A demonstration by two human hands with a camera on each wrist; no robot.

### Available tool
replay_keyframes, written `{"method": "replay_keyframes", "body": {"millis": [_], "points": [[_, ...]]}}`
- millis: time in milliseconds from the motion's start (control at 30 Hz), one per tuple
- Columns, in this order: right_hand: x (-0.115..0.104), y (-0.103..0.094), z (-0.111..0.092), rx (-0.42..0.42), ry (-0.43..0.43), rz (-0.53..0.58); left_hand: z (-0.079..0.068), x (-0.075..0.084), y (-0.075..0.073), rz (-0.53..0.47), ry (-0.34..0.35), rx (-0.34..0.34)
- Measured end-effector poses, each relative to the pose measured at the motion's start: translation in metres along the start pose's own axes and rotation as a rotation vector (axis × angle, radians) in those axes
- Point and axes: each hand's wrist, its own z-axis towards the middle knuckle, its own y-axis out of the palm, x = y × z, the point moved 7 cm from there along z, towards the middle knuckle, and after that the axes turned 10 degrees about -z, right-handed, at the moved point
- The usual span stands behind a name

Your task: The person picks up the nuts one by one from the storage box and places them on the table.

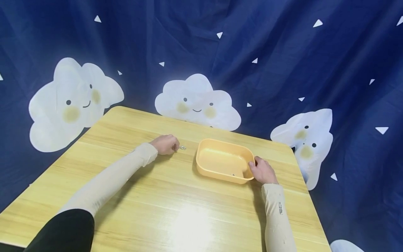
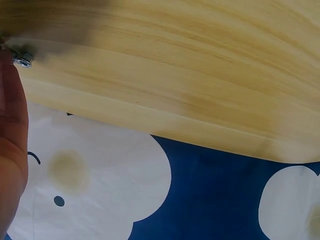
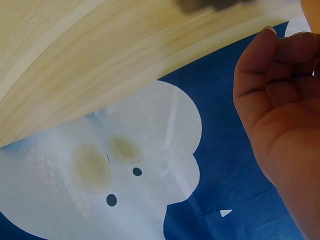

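My left hand [image 1: 165,144] reaches down to the table, fingers bent, fingertips right at a few small shiny metal pieces [image 1: 182,147]. In the left wrist view the pieces [image 2: 23,60], silvery and ring-like, show beside the fingers [image 2: 14,95]; I cannot tell whether one is pinched. With thumb inside and fingers outside, my right hand [image 1: 263,170] grips the right end of a yellow-orange plastic bin [image 1: 217,174]. A tiny metal piece [image 1: 233,174] lies on the bin's floor near its front wall. The right wrist view shows the curled right hand [image 3: 280,100], with a sliver of the bin [image 3: 311,15] at the corner.
The light wood table [image 1: 141,210] has rounded far corners, and its far edge runs close behind the bin. Behind it hangs a dark blue curtain [image 1: 195,42] with white clouds and triangles. Glare falls on the table's near middle.
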Motion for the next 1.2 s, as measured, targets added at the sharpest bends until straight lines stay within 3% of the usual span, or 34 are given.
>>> {"method": "replay_keyframes", "body": {"millis": [267, 533, 733, 900, 1067, 1200], "points": [[0.001, 0.001, 0.000, -0.010, 0.002, 0.002, 0.000, -0.003, -0.001, -0.020, -0.007, 0.002], [0.000, -0.001, -0.001, -0.012, 0.013, -0.001, 0.007, 0.008, -0.020, -0.059, -0.002, 0.100], [-0.001, 0.001, -0.001, -0.022, 0.013, 0.003, 0.023, 0.045, -0.028, -0.053, 0.075, 0.083], [-0.001, 0.001, -0.002, -0.016, 0.010, 0.007, 0.040, 0.082, -0.021, -0.026, 0.143, 0.052], [0.000, 0.001, -0.003, -0.009, 0.014, 0.014, 0.051, 0.118, -0.004, -0.041, 0.198, -0.069], [-0.001, 0.000, -0.003, -0.007, 0.014, 0.010, 0.056, 0.137, 0.014, 0.001, 0.207, -0.192]]}}
